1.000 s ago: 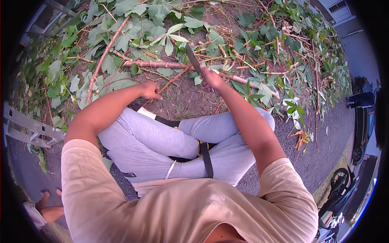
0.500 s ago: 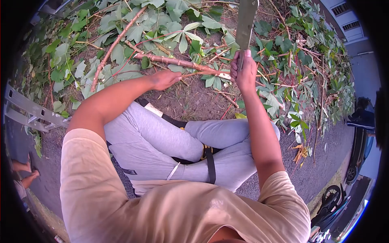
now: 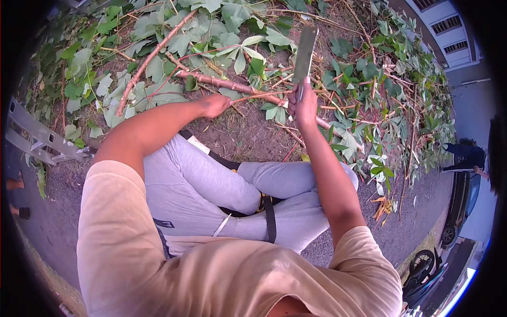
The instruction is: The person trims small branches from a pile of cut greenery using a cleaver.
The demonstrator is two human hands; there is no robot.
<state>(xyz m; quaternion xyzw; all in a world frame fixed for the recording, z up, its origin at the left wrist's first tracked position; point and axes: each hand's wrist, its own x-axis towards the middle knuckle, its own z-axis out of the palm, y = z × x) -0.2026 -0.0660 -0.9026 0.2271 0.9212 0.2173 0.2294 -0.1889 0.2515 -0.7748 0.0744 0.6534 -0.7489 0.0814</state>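
Note:
My right hand (image 3: 303,108) is wrapped round the handle of a broad flat blade (image 3: 306,55), which points up and away from me. My left hand (image 3: 216,105) is closed on the end of a thin brown stem (image 3: 253,96) that runs right toward my right hand. Just beyond, a thick reddish branch (image 3: 224,83) lies on the leaf litter, with a pale cut spot near my right hand. Another bare branch (image 3: 153,58) slants at the upper left.
Cut leafy stems (image 3: 364,79) cover the ground ahead. A metal ladder (image 3: 45,137) lies at the left. My crossed legs (image 3: 211,179) are below my hands. A person (image 3: 467,157), a dark car (image 3: 458,206) and a motorbike (image 3: 422,269) are at the right.
My right hand and the blade have moved down and left, and the whole blade now shows. My left hand shifted slightly left. More of the person at the right is visible.

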